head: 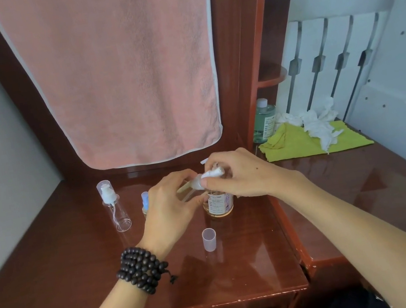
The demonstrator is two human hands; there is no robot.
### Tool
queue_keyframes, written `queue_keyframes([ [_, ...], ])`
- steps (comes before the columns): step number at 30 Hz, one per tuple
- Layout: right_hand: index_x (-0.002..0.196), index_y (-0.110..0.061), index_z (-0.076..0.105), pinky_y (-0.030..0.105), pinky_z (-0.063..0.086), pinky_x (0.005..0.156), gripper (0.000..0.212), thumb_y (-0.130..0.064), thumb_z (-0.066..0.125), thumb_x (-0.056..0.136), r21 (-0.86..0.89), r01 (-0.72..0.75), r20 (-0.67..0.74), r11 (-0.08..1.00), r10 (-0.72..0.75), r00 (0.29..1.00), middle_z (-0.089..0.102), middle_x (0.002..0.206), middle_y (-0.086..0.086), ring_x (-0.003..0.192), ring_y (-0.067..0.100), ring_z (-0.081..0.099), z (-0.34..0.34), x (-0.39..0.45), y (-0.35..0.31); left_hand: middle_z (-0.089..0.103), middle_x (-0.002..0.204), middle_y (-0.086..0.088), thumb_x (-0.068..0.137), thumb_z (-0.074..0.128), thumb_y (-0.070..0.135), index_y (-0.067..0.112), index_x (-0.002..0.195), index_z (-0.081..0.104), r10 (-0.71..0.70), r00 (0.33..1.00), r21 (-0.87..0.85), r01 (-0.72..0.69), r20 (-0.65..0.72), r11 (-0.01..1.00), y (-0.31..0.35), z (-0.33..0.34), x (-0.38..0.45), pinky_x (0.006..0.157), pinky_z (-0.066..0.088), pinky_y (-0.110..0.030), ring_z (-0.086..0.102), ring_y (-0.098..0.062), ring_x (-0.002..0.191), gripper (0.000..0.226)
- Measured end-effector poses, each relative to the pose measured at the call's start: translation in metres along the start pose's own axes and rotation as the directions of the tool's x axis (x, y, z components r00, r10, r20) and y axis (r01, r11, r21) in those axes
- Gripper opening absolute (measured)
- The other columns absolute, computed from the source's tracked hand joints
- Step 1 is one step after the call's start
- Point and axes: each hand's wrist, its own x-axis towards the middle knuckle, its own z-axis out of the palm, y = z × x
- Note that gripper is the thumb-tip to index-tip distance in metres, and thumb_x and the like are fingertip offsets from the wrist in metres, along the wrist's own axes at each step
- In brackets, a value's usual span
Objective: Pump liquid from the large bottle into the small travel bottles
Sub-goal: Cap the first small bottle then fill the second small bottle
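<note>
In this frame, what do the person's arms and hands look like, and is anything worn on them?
Both forearms are bare, with no sleeves in view. The left wrist carries a bracelet of dark round beads, wound in several loops, with a small knotted tassel at its end. The left hand and right hand wear no gloves; no rings or watch are visible.

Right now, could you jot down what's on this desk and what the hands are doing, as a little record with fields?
surface: glossy red-brown desk
left hand: holds a small tilted bottle over the large one
right hand: pinches a white tissue at the small bottle's top
large bottle: upright, amber liquid low inside
loose clear cap: standing in front
empty pump bottle: upright at left
blue-topped bottle: mostly hidden behind left hand
backdrop: pink towel; green cloth at right
</note>
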Motion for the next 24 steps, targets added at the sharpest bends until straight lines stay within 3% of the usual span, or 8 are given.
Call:
queue_keyframes([
  [3, 0.099, -0.018, 0.066, 0.031, 0.052, 0.054, 0.013, -0.025, 0.072, 0.090, 0.022, 0.075, -0.009, 0.997, -0.074, 0.997, 0.073, 0.074, 0.004, 0.054, 0.005, 0.057, -0.003, 0.000, 0.002, 0.069, 0.093, 0.017, 0.069, 0.087, 0.024, 0.027, 0.099, 0.070, -0.017, 1.000, -0.021, 0.018, 0.003, 1.000, -0.001, -0.001, 0.001, 0.076, 0.048, -0.019, 0.063, -0.003, 0.090, 0.035],
  [7, 0.089, -0.019, 0.064, 0.038, 0.060, 0.057, 0.014, -0.031, 0.069, 0.094, 0.018, 0.013, 0.011, 1.000, -0.013, 1.000, 0.073, 0.068, -0.002, 0.047, 0.003, 0.062, -0.003, 0.004, 0.000, 0.070, 0.089, 0.016, 0.070, 0.086, 0.023, 0.029, 0.097, 0.070, -0.048, 0.999, -0.050, 0.048, 0.007, 0.998, -0.001, 0.000, -0.003, 0.079, 0.054, -0.029, 0.064, -0.004, 0.088, 0.031],
  [11, 0.091, -0.019, 0.065, 0.026, 0.049, 0.054, 0.014, -0.032, 0.071, 0.095, 0.010, 0.050, 0.035, 0.999, -0.050, 0.998, 0.072, 0.073, -0.004, 0.053, 0.002, 0.057, -0.001, 0.003, 0.001, 0.071, 0.085, 0.013, 0.073, 0.084, 0.025, 0.032, 0.094, 0.069, -0.067, 0.995, -0.075, 0.072, 0.069, 0.995, 0.000, 0.000, -0.005, 0.077, 0.055, -0.036, 0.065, -0.007, 0.080, 0.027],
  [14, 0.083, -0.016, 0.063, 0.026, 0.048, 0.053, 0.018, -0.026, 0.071, 0.096, 0.012, 0.042, -0.011, 0.999, -0.042, 0.999, 0.060, 0.056, -0.015, 0.052, 0.003, 0.060, -0.001, 0.003, 0.000, 0.073, 0.088, 0.019, 0.076, 0.082, 0.030, 0.033, 0.103, 0.069, -0.093, 0.990, -0.084, 0.102, 0.103, 0.991, -0.001, 0.001, -0.006, 0.083, 0.056, -0.032, 0.068, -0.002, 0.085, 0.031],
  [17, 0.078, -0.016, 0.062, 0.042, 0.058, 0.070, 0.022, -0.028, 0.072, 0.094, 0.023, 0.058, -0.044, 0.998, -0.057, 0.997, 0.062, 0.056, -0.012, 0.082, 0.018, 0.074, 0.003, 0.005, 0.002, 0.073, 0.088, 0.019, 0.076, 0.082, 0.028, 0.030, 0.103, 0.070, -0.070, 0.996, -0.076, 0.074, 0.057, 0.994, 0.002, 0.002, -0.009, 0.078, 0.054, -0.021, 0.068, -0.002, 0.083, 0.029],
  [19, 0.080, -0.015, 0.065, 0.039, 0.058, 0.069, 0.019, -0.027, 0.073, 0.093, 0.079, 0.031, -0.046, 0.996, -0.028, 0.999, 0.070, 0.066, 0.000, 0.075, 0.016, 0.072, 0.003, 0.007, 0.002, 0.072, 0.082, 0.017, 0.077, 0.081, 0.026, 0.030, 0.096, 0.071, -0.019, 1.000, -0.029, 0.019, 0.011, 0.999, 0.007, 0.000, -0.010, 0.072, 0.048, -0.012, 0.067, -0.003, 0.080, 0.022],
  [21, 0.084, -0.014, 0.067, 0.034, 0.057, 0.066, 0.017, -0.026, 0.073, 0.094, 0.146, 0.003, -0.042, 0.989, 0.003, 0.999, 0.074, 0.071, 0.004, 0.064, 0.009, 0.066, 0.005, 0.006, 0.002, 0.070, 0.074, 0.014, 0.078, 0.080, 0.031, 0.031, 0.092, 0.070, 0.020, 1.000, 0.065, -0.019, -0.011, 0.998, 0.008, 0.000, -0.008, 0.066, 0.045, -0.014, 0.064, -0.007, 0.072, 0.017],
  [24, 0.093, -0.011, 0.070, 0.032, 0.056, 0.067, 0.019, -0.030, 0.072, 0.096, 0.130, -0.041, 0.008, 0.991, 0.040, 0.999, 0.077, 0.077, 0.003, 0.070, 0.009, 0.070, 0.008, 0.005, 0.003, 0.069, 0.071, 0.013, 0.077, 0.080, 0.028, 0.029, 0.091, 0.070, -0.004, 1.000, 0.086, 0.002, 0.022, 0.996, 0.000, 0.000, -0.008, 0.064, 0.042, -0.013, 0.063, -0.007, 0.072, 0.017],
])
